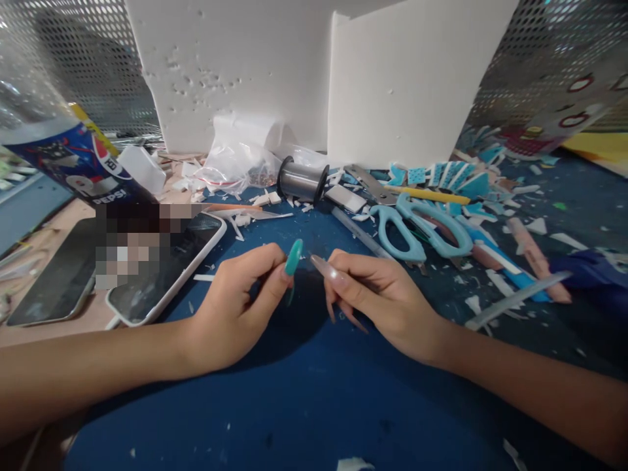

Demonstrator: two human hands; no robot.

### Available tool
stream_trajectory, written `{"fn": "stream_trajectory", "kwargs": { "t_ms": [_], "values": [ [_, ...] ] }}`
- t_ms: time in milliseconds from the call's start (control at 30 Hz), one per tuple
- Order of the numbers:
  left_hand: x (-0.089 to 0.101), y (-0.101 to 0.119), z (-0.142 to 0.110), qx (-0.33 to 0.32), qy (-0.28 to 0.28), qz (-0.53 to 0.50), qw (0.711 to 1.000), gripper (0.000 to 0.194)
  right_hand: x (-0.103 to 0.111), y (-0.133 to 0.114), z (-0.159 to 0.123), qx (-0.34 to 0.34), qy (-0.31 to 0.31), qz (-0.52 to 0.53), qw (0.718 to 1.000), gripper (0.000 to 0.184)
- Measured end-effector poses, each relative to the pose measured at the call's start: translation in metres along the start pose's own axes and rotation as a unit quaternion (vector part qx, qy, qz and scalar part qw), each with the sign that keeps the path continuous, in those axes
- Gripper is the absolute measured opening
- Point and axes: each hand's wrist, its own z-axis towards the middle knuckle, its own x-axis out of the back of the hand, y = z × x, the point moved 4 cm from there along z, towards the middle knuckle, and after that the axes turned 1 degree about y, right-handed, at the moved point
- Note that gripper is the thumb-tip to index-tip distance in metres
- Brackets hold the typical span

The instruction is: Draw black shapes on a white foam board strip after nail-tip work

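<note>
Left hand (230, 307) is pinching a teal piece (294, 257) at its closed fingertips, likely light, stiff, slippery and needing an edge grip; right hand (395, 307) is pinching nearly closed opposite, contents indeterminable.

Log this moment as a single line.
left hand: pinching pose, contents unclear | right hand: pinching pose, contents unclear | beyond hands: spool, light-blue scissors | left side: Pepsi cup, two phones
</note>
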Motion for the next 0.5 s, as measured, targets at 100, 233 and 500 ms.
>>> {"fn": "stream_trajectory", "kwargs": {
  "t_ms": [100, 233, 500],
  "values": [
    [0.0028, 0.0, 0.0001, 0.02, 0.035, 0.01, 0.999, 0.027, -0.0007, 0.0005, 0.0001, -0.019, 0.012, 0.064, 0.998, 0.038],
    [0.0001, -0.0004, 0.0022, 0.024, 0.012, 0.026, 0.999, 0.027, -0.0024, 0.0017, 0.0, -0.029, 0.003, 0.126, 0.992, 0.032],
    [-0.0015, -0.0013, 0.0053, -0.012, -0.013, 0.082, 0.996, 0.028, -0.0005, -0.0003, 0.001, -0.022, 0.015, 0.047, 0.999, 0.029]
  ]
}}
